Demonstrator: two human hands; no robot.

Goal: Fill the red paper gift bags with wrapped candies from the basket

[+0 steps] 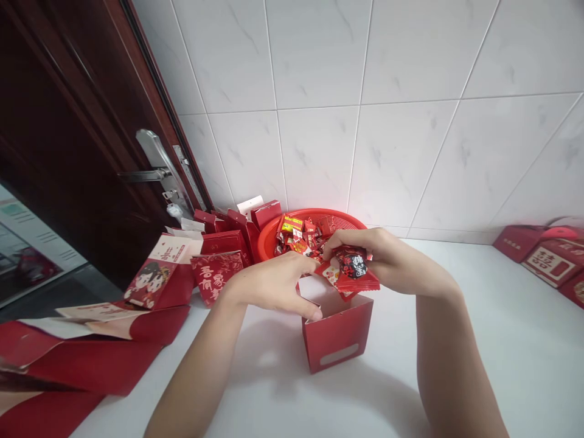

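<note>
A red paper gift box (337, 334) stands on the white table with its top open. My left hand (278, 283) grips the box by its left rim, the thumb at the front edge. Above the opening, my right hand (387, 258) is closed around several wrapped candies (353, 267), one with a black label and others in red wrappers. Part of the box's opening is hidden behind the hands and candies. Just behind them sits a red plastic basket (266, 240) with more wrapped candies (301, 234) in it.
Several unfilled-looking red boxes (216, 274) crowd the table's left side, some with white flaps raised. More red boxes (547, 255) stand at the far right by the tiled wall (319, 152). A dark wooden door (100, 121) with a metal handle (146, 175) is at the left.
</note>
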